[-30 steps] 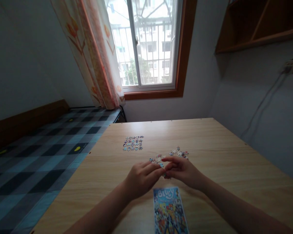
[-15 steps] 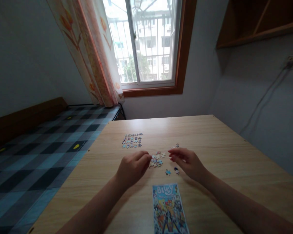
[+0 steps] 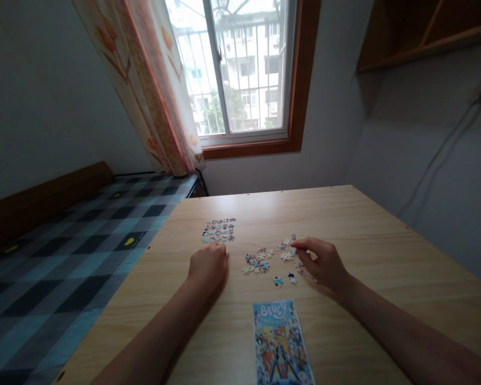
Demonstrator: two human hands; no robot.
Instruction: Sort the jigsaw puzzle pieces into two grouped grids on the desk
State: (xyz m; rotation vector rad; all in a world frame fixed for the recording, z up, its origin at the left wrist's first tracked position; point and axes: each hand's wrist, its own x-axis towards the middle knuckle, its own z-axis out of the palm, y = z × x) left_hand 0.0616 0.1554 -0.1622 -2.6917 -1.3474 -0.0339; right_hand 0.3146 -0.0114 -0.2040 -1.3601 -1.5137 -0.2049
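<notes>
My left hand (image 3: pixel 209 264) is closed in a pinch just in front of the rows of jigsaw puzzle pieces (image 3: pixel 218 231), with a small pale puzzle piece (image 3: pixel 226 253) showing at its fingertips. My right hand (image 3: pixel 323 263) reaches over a loose scatter of puzzle pieces (image 3: pixel 286 256), its index finger stretched out and the thumb a little apart below; part of that scatter is hidden under the palm. Between both hands lies another cluster of puzzle pieces (image 3: pixel 256 264). Two single pieces, one blue (image 3: pixel 278 281) and one dark and white (image 3: pixel 292 278), lie nearer to me.
A colourful picture sheet headed "BLUEY" (image 3: pixel 282 342) lies at the near side of the wooden table (image 3: pixel 369 240). Left of the table stands a bed with a checked cover (image 3: pixel 84 251). A window (image 3: pixel 252 75) and curtain (image 3: pixel 144 96) are behind.
My left hand has moved left from the middle cluster towards the rows of pieces. My right hand has shifted slightly right, uncovering pieces at its fingertips.
</notes>
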